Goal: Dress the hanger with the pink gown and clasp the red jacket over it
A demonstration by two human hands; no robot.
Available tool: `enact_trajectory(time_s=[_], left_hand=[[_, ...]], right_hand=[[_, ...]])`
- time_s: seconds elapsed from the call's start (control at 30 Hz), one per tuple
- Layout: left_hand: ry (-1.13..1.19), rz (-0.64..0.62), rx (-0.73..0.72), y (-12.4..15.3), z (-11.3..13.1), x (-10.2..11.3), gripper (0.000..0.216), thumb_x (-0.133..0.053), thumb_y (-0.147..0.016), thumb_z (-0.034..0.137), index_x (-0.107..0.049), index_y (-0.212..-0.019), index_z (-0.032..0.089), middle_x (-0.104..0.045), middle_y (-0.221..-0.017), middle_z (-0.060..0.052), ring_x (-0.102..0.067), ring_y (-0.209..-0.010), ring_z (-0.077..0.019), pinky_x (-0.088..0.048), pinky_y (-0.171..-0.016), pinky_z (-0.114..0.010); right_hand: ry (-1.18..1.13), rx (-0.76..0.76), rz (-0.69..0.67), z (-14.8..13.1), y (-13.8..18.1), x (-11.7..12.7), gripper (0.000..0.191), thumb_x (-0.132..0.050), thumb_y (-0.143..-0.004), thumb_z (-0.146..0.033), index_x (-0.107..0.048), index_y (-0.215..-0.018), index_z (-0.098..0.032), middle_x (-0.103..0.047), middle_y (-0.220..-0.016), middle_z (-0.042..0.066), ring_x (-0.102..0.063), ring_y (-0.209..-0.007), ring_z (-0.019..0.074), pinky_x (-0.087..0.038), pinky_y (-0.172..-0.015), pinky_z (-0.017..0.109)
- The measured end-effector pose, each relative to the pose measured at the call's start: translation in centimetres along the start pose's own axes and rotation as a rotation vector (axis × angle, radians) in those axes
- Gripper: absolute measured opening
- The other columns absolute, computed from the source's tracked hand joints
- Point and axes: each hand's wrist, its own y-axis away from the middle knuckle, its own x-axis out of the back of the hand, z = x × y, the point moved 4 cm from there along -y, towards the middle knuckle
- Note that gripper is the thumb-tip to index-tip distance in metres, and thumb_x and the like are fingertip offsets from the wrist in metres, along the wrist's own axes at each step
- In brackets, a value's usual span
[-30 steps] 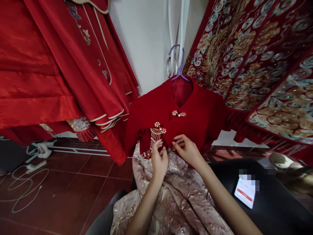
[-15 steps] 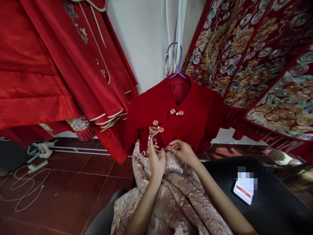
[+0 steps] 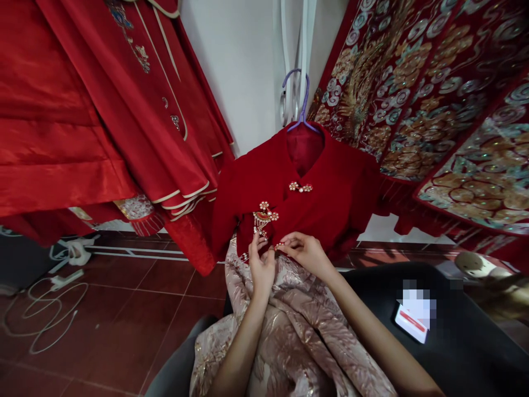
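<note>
A red jacket (image 3: 330, 193) hangs on a purple hanger (image 3: 304, 107), with a beaded flower frog button (image 3: 300, 187) fastened below its collar. Lower on the chest sits a second flower button with a tasselled fan ornament (image 3: 263, 216). Just below the tassels, my left hand (image 3: 261, 269) grips the jacket's lower front, its thumb close to the right fingertips. Between the thumb and fingers of my right hand (image 3: 306, 253) is a small beaded frog button (image 3: 279, 246) at the jacket's lower edge. My fingers partly cover it, and whether its loop is fastened cannot be made out.
Patterned pinkish fabric (image 3: 285, 336) drapes under my forearms. Red garments (image 3: 165, 127) hang on the left, embroidered ones (image 3: 413, 110) on the right. A lit phone (image 3: 411, 324) lies on a black seat (image 3: 372, 292). A white cable (image 3: 53, 309) coils on the tiled floor.
My right hand has shifted slightly left with the small beaded button, closer to my left thumb. My left fingers have drawn in a little on the jacket front.
</note>
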Motion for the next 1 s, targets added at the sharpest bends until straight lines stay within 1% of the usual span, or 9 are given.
enact_trajectory(time_s=[0.07,0.17,0.27,0.33,0.4,0.53,0.67,0.83,1.0], left_hand=[[0.064,0.02,0.032,-0.1,-0.1,0.1,0.046,-0.06,-0.081,0.024,-0.05,-0.126,0.019,-0.06,-0.111,-0.01,-0.063,-0.1,-0.0163,-0.051,-0.093,-0.035],[0.157,0.033,0.093,-0.3,-0.4,0.2,0.039,-0.059,-0.08,0.026,-0.049,-0.118,0.018,-0.06,-0.108,-0.009,-0.065,-0.089,-0.0142,-0.054,-0.088,-0.034],[0.18,0.03,0.11,-0.3,-0.4,0.2,0.03,-0.058,-0.079,0.024,-0.054,-0.107,0.016,-0.063,-0.103,-0.009,-0.066,-0.087,-0.0142,-0.054,-0.088,-0.034],[0.161,0.014,0.12,-0.4,-0.3,0.2,0.026,-0.059,-0.078,0.022,-0.057,-0.104,0.015,-0.066,-0.099,-0.008,-0.067,-0.086,-0.0147,-0.053,-0.09,-0.034],[0.128,0.013,0.118,-0.4,-0.3,0.3,0.026,-0.06,-0.078,0.022,-0.06,-0.103,0.015,-0.068,-0.097,-0.008,-0.067,-0.086,-0.0152,-0.052,-0.091,-0.035],[0.088,0.029,0.097,-0.5,-0.3,0.3,0.027,-0.063,-0.078,0.024,-0.064,-0.103,0.014,-0.069,-0.103,-0.01,-0.067,-0.089,-0.0164,-0.052,-0.09,-0.034],[0.123,0.015,0.118,-0.6,-0.2,0.1,0.03,-0.067,-0.075,0.026,-0.065,-0.103,0.013,-0.071,-0.1,-0.01,-0.068,-0.088,-0.0168,-0.054,-0.087,-0.033],[0.157,0.032,0.148,-0.8,-0.2,0.4,0.03,-0.07,-0.072,0.028,-0.069,-0.097,0.011,-0.073,-0.098,-0.013,-0.07,-0.088,-0.0194,-0.056,-0.082,-0.032],[0.138,-0.005,0.164,-1.1,-0.5,0.7,0.029,-0.071,-0.071,0.026,-0.071,-0.095,0.011,-0.074,-0.096,-0.013,-0.071,-0.084,-0.019,-0.056,-0.081,-0.032]], right_hand=[[0.035,0.033,0.04,-0.2,-0.5,-0.5,0.018,-0.071,-0.076,-0.034,-0.068,-0.084,-0.019,-0.073,-0.08,0.004,-0.07,-0.073,0.017,-0.057,-0.069,0.028],[0.069,0.075,0.075,-0.5,-1.1,-1.0,0.014,-0.069,-0.078,-0.032,-0.066,-0.083,-0.019,-0.072,-0.081,0.005,-0.07,-0.073,0.0174,-0.058,-0.067,0.028],[0.097,0.093,0.106,-0.7,-1.3,-1.4,0.011,-0.067,-0.08,-0.028,-0.064,-0.081,-0.018,-0.07,-0.083,0.006,-0.069,-0.073,0.0174,-0.058,-0.067,0.029],[0.112,0.098,0.114,-0.8,-1.2,-1.6,0.008,-0.065,-0.081,-0.026,-0.064,-0.081,-0.017,-0.069,-0.083,0.006,-0.069,-0.074,0.0171,-0.057,-0.067,0.028],[0.123,0.109,0.107,-0.9,-1.0,-1.7,0.007,-0.064,-0.082,-0.024,-0.064,-0.083,-0.017,-0.069,-0.084,0.006,-0.068,-0.074,0.0167,-0.057,-0.067,0.028],[0.127,0.124,0.119,-0.7,-0.6,-1.9,0.008,-0.063,-0.083,-0.024,-0.065,-0.087,-0.017,-0.068,-0.086,0.006,-0.067,-0.074,0.0161,-0.057,-0.067,0.027],[0.129,0.157,0.177,-0.5,-0.3,-2.3,0.011,-0.062,-0.085,-0.027,-0.065,-0.089,-0.017,-0.066,-0.087,0.006,-0.066,-0.073,0.0158,-0.057,-0.064,0.026],[0.126,0.21,0.247,-0.3,0.2,-2.7,0.014,-0.061,-0.087,-0.029,-0.066,-0.092,-0.018,-0.065,-0.089,0.005,-0.065,-0.074,0.0149,-0.057,-0.064,0.025],[0.101,0.228,0.297,0.2,0.2,-3.0,0.015,-0.062,-0.087,-0.032,-0.067,-0.092,-0.018,-0.065,-0.088,0.005,-0.065,-0.075,0.0149,-0.059,-0.065,0.026]])
